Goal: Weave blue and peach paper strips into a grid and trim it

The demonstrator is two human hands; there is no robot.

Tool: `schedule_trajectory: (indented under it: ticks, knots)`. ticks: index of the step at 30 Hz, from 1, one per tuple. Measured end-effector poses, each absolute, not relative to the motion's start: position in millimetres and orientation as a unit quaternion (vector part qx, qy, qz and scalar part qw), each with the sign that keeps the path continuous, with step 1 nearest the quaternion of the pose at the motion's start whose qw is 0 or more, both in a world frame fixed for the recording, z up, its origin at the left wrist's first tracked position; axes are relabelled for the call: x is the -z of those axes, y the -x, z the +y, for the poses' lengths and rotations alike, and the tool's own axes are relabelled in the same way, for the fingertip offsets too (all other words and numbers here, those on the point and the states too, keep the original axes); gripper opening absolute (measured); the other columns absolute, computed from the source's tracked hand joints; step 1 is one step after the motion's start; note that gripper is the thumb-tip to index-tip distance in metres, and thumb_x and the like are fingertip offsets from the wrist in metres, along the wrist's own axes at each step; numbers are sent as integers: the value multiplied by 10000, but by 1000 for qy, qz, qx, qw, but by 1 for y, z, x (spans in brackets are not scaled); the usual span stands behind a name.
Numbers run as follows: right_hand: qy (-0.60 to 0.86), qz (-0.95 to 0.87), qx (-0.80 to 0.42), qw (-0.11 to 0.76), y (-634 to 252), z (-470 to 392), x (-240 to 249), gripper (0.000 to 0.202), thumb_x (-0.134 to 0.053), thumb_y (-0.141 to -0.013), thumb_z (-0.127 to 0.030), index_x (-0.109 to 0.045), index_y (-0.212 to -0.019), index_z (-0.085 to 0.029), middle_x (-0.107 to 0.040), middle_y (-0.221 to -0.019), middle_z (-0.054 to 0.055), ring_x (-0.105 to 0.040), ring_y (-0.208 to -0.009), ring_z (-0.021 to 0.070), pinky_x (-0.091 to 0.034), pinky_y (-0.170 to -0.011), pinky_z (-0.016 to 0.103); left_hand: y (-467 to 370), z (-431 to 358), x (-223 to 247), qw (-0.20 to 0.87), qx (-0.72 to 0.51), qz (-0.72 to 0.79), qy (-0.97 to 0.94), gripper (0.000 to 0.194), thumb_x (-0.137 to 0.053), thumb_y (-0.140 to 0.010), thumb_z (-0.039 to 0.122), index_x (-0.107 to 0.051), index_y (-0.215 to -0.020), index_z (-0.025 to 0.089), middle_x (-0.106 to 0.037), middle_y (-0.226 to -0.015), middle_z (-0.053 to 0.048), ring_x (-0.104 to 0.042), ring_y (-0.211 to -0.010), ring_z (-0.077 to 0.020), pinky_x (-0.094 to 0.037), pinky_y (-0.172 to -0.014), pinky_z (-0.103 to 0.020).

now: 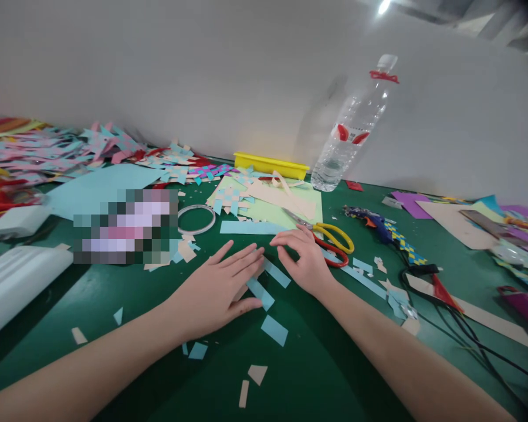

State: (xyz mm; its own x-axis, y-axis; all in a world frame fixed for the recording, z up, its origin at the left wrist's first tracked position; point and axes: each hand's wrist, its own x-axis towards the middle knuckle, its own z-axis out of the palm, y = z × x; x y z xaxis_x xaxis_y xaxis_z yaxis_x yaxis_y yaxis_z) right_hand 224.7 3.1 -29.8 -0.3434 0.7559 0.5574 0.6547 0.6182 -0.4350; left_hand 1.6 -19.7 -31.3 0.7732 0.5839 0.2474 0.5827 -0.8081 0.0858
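Observation:
My left hand (220, 284) lies flat, palm down and fingers stretched, over short light-blue and beige paper strips on the green table. Blue strip ends (261, 293) stick out from under it; whatever else is beneath the palm is hidden. Just to the right, my right hand (305, 258) hovers low with loosely bent fingers, a gap showing between thumb and forefinger and nothing visible in it. Right behind that hand rest scissors (334, 235) with one yellow and one red handle loop, partly covered by it. A loose blue paper piece (274, 330) lies nearer me.
A roll of tape (196, 220) and a long blue strip (250, 227) lie beyond my hands. Green paper (310, 205) with woven scraps sits before a yellow tray (270, 166). A plastic bottle (354, 129) stands by the wall. Black cables (460, 328) run at right.

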Motion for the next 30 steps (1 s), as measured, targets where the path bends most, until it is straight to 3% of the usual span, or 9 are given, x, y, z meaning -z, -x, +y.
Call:
schedule_trajectory:
  ticks: [4,10,18,23,30]
  knots:
    - [432,-815,-85,377,-225,3,31,176,-458,-851,-168,-616,-893,-235,-679,-954,19,-623,-947,171,-291,-1060,465,-2,-23,30,19,-111,307,-945,615,-319,-922,567,-319,-1424,211,-355,-1463,-46,-304,-1355,-217,-56,-1151,-403]
    - [433,-817,-94,368,-224,2,29,181,-457,-844,-153,-617,-876,-231,-680,-937,17,-626,-919,166,-278,-1063,475,-2,-24,27,32,-132,313,-940,538,-333,-936,530,-384,-1385,238,-450,-1411,-17,-358,-1329,-199,-76,-1154,-399]
    - [432,-819,-89,368,-223,2,27,177,-455,-840,-153,-614,-868,-226,-682,-924,16,-631,-908,165,-294,-1053,477,-4,-26,20,66,-145,309,-938,461,-395,-937,464,-435,-1338,242,-507,-1366,-21,-402,-1301,-208,-51,-1150,-476]
    - [434,-816,-87,370,-223,3,28,176,-454,-844,-162,-616,-869,-227,-684,-929,21,-633,-912,172,-310,-1044,479,0,-19,16,56,-186,326,-925,398,-403,-941,388,-460,-1307,241,-545,-1321,-46,-430,-1274,-223,-159,-1128,-496]
    - [438,-812,-108,370,-225,3,28,166,-467,-843,-167,-619,-875,-226,-682,-943,24,-627,-924,177,-303,-1054,486,25,9,20,-23,-257,471,-843,318,-387,-926,299,-496,-1199,177,-586,-1219,-98,-494,-1181,-241,-296,-1057,-493]
